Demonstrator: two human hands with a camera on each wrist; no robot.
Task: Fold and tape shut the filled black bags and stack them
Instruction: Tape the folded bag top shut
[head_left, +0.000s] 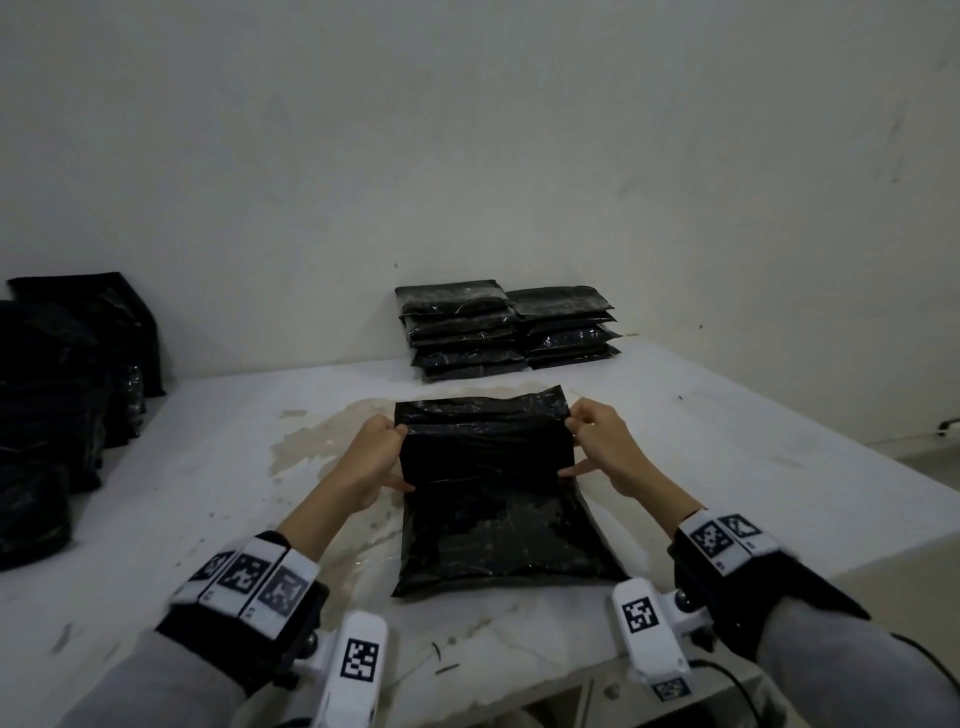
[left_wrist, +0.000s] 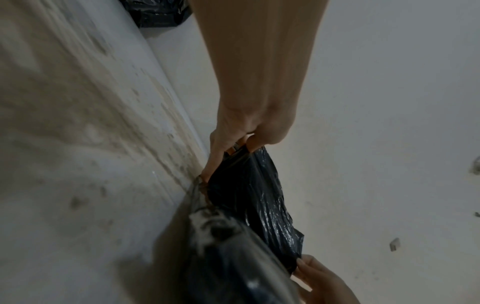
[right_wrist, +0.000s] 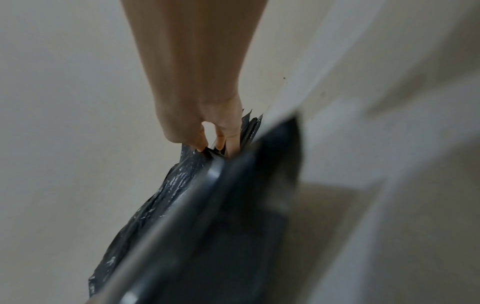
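Observation:
A filled black bag (head_left: 498, 509) lies flat on the white table (head_left: 727, 457) in front of me. Its far flap (head_left: 483, 415) is raised from the table. My left hand (head_left: 376, 457) pinches the flap's left edge, thumb lying on the bag's left side. My right hand (head_left: 602, 447) pinches the flap's right edge, thumb pointing at the bag. The left wrist view shows the left hand (left_wrist: 228, 148) gripping crinkled black film (left_wrist: 259, 197). The right wrist view shows the right hand (right_wrist: 213, 133) gripping the film (right_wrist: 166, 197). Two stacks of sealed black bags (head_left: 504, 327) stand by the wall.
A heap of loose black bags (head_left: 62, 415) fills the table's left end. A brown stain (head_left: 322, 441) marks the table beside the left hand. The table's right edge runs diagonally at the right, with floor beyond. No tape is in view.

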